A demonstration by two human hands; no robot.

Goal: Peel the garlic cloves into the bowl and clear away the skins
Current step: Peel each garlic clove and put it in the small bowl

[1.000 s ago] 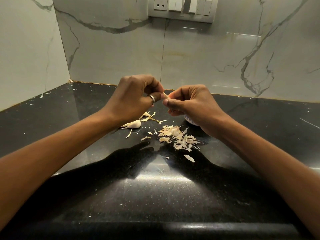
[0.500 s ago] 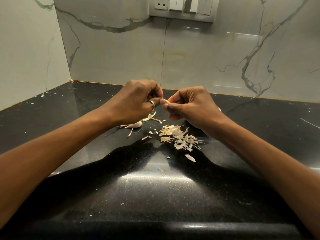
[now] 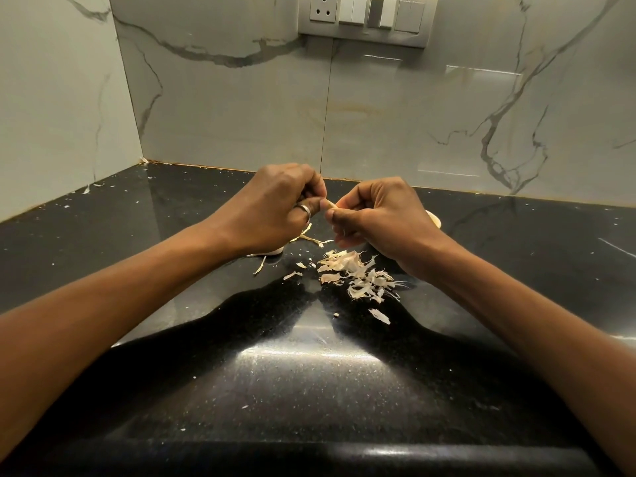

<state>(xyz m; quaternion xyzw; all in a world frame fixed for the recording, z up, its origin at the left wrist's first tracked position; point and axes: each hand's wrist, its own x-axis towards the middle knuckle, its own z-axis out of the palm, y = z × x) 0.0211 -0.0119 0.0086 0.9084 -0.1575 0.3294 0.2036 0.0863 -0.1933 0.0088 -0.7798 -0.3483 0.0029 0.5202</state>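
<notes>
My left hand and my right hand meet above the black counter, fingers curled. Between their fingertips they pinch a small garlic clove, of which only a pale tip shows. A pile of dry garlic skins lies on the counter just below my right hand. Another clove peeks out from under my left hand, with a strip of skin beside it. A small pale edge of the bowl shows behind my right hand; the rest of it is hidden.
Marble-look walls close the counter at the back and left, forming a corner. A switch panel sits high on the back wall. Small skin flecks lie scattered nearer to me.
Both hands have sunk slightly toward the counter while still working the clove between the fingertips. My left hand now covers most of the loose clove.
</notes>
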